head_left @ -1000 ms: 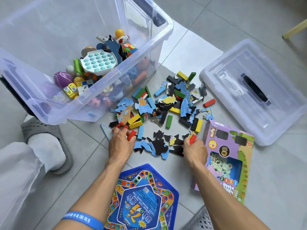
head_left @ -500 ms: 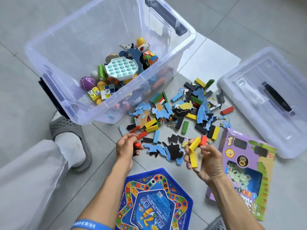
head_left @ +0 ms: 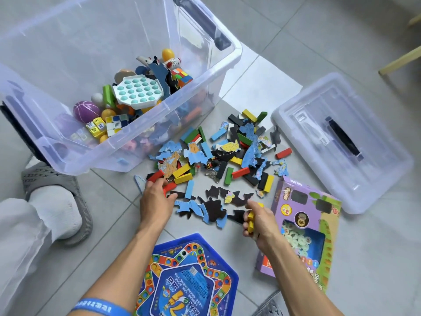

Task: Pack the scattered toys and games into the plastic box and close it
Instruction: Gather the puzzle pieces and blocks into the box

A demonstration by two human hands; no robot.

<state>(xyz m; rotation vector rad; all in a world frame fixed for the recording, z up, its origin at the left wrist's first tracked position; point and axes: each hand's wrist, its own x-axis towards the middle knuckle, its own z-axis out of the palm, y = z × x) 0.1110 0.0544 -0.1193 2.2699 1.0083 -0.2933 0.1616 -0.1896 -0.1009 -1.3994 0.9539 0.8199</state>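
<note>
On the tiled floor at far left, a foot in a white sock and grey slipper (head_left: 57, 197) rests beside the clear plastic box (head_left: 127, 153), which stands open and partly filled: a teal pop-it toy (head_left: 137, 92), a purple ball (head_left: 86, 111) and small cubes lie inside. Just right of the box's near corner spreads a loose heap of coloured wooden blocks and puzzle pieces (head_left: 227, 153), still on the floor. The left hand (head_left: 156, 199), a blue wristband (head_left: 95, 306) on its forearm, presses down at the heap's near left edge, fingers curled around red blocks (head_left: 169, 187). Below, between the forearms, lies a blue hexagonal board game (head_left: 189, 277). The right hand (head_left: 259, 221) hovers over dark puzzle pieces, closed around yellow blocks (head_left: 251, 218). Beside it lies a purple game carton (head_left: 303, 226), partly under the wrist. Farther right, the box's lid (head_left: 341, 142) rests flat on the floor, apart from the box, its black handle up.
</note>
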